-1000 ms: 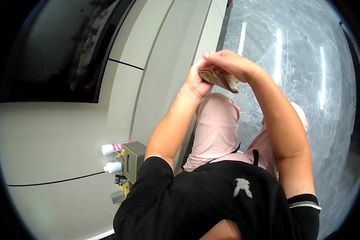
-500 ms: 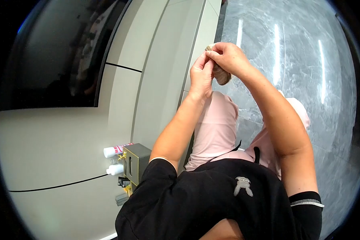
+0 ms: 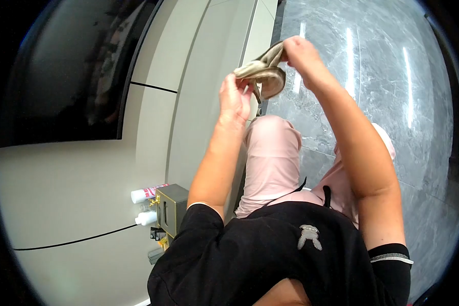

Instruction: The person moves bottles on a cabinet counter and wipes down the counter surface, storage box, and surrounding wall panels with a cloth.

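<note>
A soft, floppy fabric piece [image 3: 262, 68], cream on one side with dark brown edges, is stretched between my two hands. Part of it hangs down in a curved loop; its exact kind cannot be made out. My left hand [image 3: 234, 100] grips its lower left end, thumb and fingers pinched at the edge. At the upper right, my right hand [image 3: 302, 55] is closed around the other end, its fingertips partly hidden. Both hands are held out beyond my knee, above the floor beside the grey cabinet.
A long grey cabinet [image 3: 211, 76] runs along my left, with a dark screen [image 3: 81, 71] on the wall behind it. On its top stand a grey tissue box [image 3: 173, 204], a white bottle [image 3: 147, 218] and a white and red canister [image 3: 147, 194]. Grey marble floor [image 3: 377, 86] lies to the right.
My hands have drawn apart, the left moving left and down, the right moving up and right. The bunched brown bundle has opened out, showing its cream side.
</note>
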The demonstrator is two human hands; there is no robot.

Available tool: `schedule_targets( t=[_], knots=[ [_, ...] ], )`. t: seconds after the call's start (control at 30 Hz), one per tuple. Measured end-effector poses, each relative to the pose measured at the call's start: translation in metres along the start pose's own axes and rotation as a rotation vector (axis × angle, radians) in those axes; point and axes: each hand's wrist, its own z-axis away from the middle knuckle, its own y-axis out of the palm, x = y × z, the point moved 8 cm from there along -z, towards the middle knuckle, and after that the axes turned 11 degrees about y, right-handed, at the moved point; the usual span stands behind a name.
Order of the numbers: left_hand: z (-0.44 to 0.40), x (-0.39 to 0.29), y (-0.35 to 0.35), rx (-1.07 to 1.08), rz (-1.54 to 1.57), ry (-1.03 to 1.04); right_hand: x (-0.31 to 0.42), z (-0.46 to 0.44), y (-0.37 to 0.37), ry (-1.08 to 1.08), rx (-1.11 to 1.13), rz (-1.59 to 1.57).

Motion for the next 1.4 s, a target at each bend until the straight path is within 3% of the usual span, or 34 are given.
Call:
schedule_targets(
  t=[0.03,0.17,0.3,0.37,0.4,0.47,0.57,0.63,0.7,0.73,0.8,0.87,0.93,1.0,1.07,1.13,1.17,1.27,1.33,1.4],
  knots=[
    [-0.005,-0.003,-0.006,0.02,0.017,-0.008,-0.001,0.002,-0.007,0.002,0.024,-0.237],
    [-0.011,-0.034,-0.025,-0.03,0.056,0.066,0.004,-0.013,-0.042,-0.057,-0.165,-0.421],
    [-0.013,-0.064,-0.053,-0.091,-0.046,0.211,0.021,-0.001,-0.062,-0.051,-0.211,-0.393],
    [-0.015,-0.078,-0.05,-0.003,-0.023,0.232,0.036,0.003,-0.048,-0.136,0.007,-0.337],
    [-0.013,-0.084,-0.044,0.085,-0.001,0.256,0.04,0.008,-0.05,-0.136,0.006,-0.336],
    [-0.014,-0.093,-0.048,0.067,-0.038,0.286,0.052,0.022,-0.041,-0.17,0.204,-0.409],
    [-0.019,-0.111,-0.058,-0.019,-0.294,0.435,0.043,0.002,-0.045,-0.235,0.182,-0.308],
    [-0.018,-0.104,-0.057,-0.061,-0.325,0.385,0.045,0.004,-0.043,-0.302,0.163,-0.253],
    [-0.027,-0.088,-0.069,-0.136,-0.449,0.341,0.06,0.022,-0.046,-0.463,-0.173,0.193],
    [-0.042,-0.078,-0.079,-0.079,-0.565,0.429,0.058,0.021,-0.043,-0.462,-0.172,0.192],
    [-0.037,-0.057,-0.07,-0.119,-0.469,0.254,0.055,0.024,-0.037,-0.503,-0.351,0.482],
    [-0.033,-0.039,-0.063,-0.121,-0.401,0.137,0.05,0.027,-0.034,-0.496,-0.373,0.502],
    [-0.036,-0.004,-0.059,0.002,-0.214,-0.137,0.043,0.026,-0.023,-0.437,-0.328,0.507],
    [-0.016,-0.004,-0.034,0.019,-0.206,-0.172,0.042,0.033,-0.009,-0.466,-0.328,0.453],
    [0.002,-0.012,-0.004,0.125,-0.099,-0.135,0.039,0.047,0.019,-0.51,-0.101,0.271],
    [0.017,-0.019,0.021,0.208,-0.021,-0.078,0.014,0.057,0.061,-0.12,0.423,0.009],
    [0.021,-0.019,0.027,0.245,0.072,-0.119,0.006,0.064,0.077,-0.128,0.527,0.054],
    [0.017,-0.014,0.017,0.156,-0.015,-0.106,-0.004,0.063,0.087,-0.018,0.602,-0.154],
    [0.006,-0.016,0.007,0.216,0.007,-0.034,0.005,0.051,0.069,0.035,0.536,-0.301],
    [0.001,-0.039,-0.018,0.11,0.014,-0.058,0.011,0.031,0.043,-0.001,0.365,-0.362]
  ],
)
